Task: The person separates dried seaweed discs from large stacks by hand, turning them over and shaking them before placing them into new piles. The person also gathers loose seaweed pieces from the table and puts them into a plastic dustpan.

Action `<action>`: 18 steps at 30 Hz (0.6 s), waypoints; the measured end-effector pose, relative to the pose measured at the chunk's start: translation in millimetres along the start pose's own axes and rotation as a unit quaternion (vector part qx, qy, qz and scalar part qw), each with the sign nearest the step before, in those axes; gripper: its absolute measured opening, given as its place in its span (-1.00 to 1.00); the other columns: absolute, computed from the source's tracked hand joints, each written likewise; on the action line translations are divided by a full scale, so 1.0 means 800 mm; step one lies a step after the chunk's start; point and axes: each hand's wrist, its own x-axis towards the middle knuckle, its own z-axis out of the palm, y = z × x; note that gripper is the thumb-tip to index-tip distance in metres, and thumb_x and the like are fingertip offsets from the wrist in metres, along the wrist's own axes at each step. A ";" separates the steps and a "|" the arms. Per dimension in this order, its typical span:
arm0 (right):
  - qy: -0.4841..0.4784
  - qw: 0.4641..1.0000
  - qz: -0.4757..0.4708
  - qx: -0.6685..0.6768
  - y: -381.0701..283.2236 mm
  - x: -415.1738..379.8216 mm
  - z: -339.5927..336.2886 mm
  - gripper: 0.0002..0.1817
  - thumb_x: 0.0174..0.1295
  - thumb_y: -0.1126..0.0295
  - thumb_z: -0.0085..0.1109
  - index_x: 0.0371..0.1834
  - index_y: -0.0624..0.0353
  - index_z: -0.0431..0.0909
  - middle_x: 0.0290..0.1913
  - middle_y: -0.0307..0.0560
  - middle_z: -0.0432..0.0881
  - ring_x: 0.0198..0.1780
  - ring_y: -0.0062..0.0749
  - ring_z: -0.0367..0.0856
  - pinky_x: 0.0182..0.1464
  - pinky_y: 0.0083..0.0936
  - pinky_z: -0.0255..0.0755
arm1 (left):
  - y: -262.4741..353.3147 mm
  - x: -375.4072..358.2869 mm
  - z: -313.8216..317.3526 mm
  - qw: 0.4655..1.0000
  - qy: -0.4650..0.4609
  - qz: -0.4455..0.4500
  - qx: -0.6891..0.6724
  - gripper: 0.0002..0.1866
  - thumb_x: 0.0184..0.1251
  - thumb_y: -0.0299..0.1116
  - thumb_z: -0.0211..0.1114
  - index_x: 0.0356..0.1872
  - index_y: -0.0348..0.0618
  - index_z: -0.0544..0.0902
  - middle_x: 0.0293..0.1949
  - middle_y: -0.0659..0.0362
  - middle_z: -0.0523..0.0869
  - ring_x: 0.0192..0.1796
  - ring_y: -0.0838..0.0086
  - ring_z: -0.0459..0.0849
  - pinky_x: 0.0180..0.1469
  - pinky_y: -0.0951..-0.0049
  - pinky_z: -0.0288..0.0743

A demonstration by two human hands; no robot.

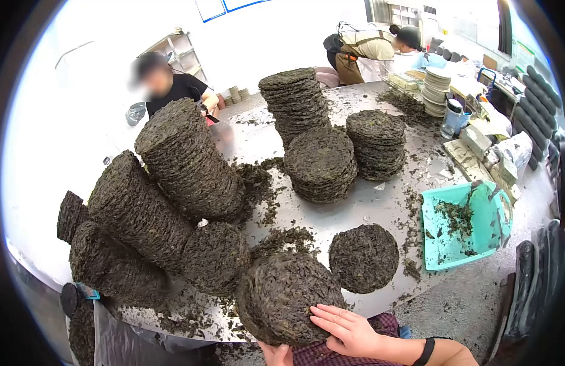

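Observation:
A thick stack of round dried seaweed discs [282, 290], dark and rough, leans at the near table edge, its top face tilted toward me. My right hand [345, 330] lies on the lower right of that face with its fingers stretched out. Below the stack's bottom edge, my left hand [275, 354] supports it; the thumb shows, while most of its fingers are hidden. Just right of the stack, a single round seaweed disc [363, 258] lies flat on the metal table [313, 229]. Seaweed crumbs [287, 239] are scattered behind the stack.
Tall leaning seaweed stacks [188, 161] crowd the left; shorter ones [375, 143] stand toward the back. A turquoise basket [432, 259] with seaweed scraps sits at right, near a clear bottle [451, 119] and stacked pale plates [436, 91]. Two other people are across the table.

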 end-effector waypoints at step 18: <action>-0.033 0.989 -0.140 -0.024 0.006 0.005 0.037 -0.44 0.22 0.40 0.21 0.34 0.10 0.45 0.41 -0.07 0.43 0.44 -0.22 0.36 0.47 -0.15 0.21 | 0.043 -0.013 -0.008 0.869 0.024 0.312 0.383 -0.29 0.63 -0.02 -0.15 0.58 -0.18 -0.14 0.56 -0.09 -0.02 0.57 0.10 0.01 0.51 0.09 -0.03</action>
